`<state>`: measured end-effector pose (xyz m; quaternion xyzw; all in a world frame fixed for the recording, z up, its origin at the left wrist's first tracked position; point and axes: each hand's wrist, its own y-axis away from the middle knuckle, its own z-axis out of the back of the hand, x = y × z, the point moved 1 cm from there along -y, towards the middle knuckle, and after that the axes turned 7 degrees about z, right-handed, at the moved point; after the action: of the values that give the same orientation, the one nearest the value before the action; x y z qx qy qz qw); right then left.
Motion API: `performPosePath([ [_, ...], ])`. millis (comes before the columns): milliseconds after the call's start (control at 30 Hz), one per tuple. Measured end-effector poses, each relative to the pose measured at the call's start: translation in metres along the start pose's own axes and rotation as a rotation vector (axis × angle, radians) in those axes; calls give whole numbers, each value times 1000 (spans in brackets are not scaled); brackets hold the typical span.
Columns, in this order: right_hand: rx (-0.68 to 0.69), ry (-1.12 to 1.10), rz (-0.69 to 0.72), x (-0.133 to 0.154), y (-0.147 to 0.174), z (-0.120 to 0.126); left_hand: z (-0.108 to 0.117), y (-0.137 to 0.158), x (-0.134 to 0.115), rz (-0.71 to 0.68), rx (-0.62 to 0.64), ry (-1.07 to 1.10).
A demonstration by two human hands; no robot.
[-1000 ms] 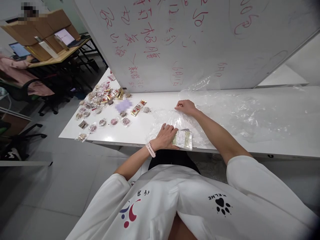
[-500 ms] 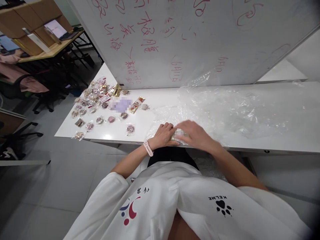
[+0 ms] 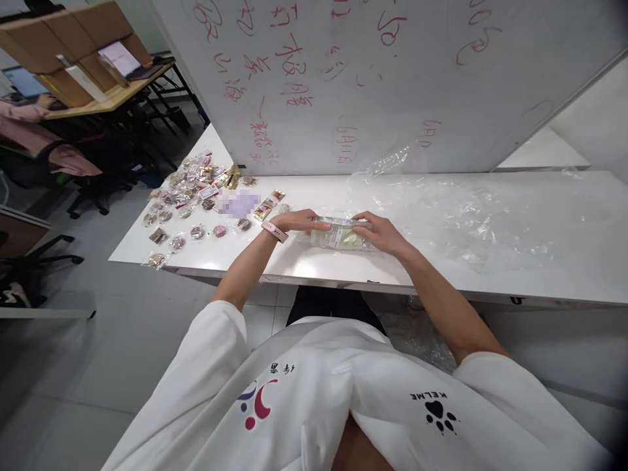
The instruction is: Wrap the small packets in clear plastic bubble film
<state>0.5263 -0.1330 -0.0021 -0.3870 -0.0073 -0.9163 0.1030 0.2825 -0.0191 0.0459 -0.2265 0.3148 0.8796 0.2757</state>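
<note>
Left hand [image 3: 300, 221] and right hand [image 3: 385, 235] grip a green packet [image 3: 352, 239] between them at the white table [image 3: 338, 269], apparently wrapping it in clear plastic [image 3: 318, 242], where the next turn calls for snug tension.

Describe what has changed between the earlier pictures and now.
The green packet has moved from the table's near edge away from the person, and now has clear film around it. The left hand went with it; the right hand, a second ago beyond the packet, now grips its right end. The gold packet and whiteboard stayed put.
</note>
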Motion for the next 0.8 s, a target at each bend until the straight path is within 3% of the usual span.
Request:
performPosePath([
  [100, 21, 113, -130, -15, -30, 5, 0, -13, 22, 118, -57, -62],
  [167, -35, 331, -154, -15, -42, -1, -8, -20, 31, 216, -210, -136],
  [300, -185, 592, 139, 7, -42, -35, -35, -16, 32, 310, -459, -170],
  [400, -131, 563, 227, 13, -30, -65, -62, 8, 33, 308, -876, 96],
  [433, -111, 549, 216, 11, -26, -73, -72, 18, 36, 320, -979, 286],
  [467, -99, 537, 203, 8, -23, -79, -81, 28, 39, 340, -1003, 514],
  [567, -109, 520, 184, -1, -19, -89, -99, 49, 47, 337, -787, 1192],
  [667, -124, 515, 174, -3, -19, -90, -93, 52, 45, 287, -506, 1649],
  [733, -120, 510, 172, -1, -20, -89, -80, 43, 40, 305, -391, 1724],
  [800, -118, 501, 169, 1, -20, -88, -68, 29, 34, 318, -365, 1590],
])
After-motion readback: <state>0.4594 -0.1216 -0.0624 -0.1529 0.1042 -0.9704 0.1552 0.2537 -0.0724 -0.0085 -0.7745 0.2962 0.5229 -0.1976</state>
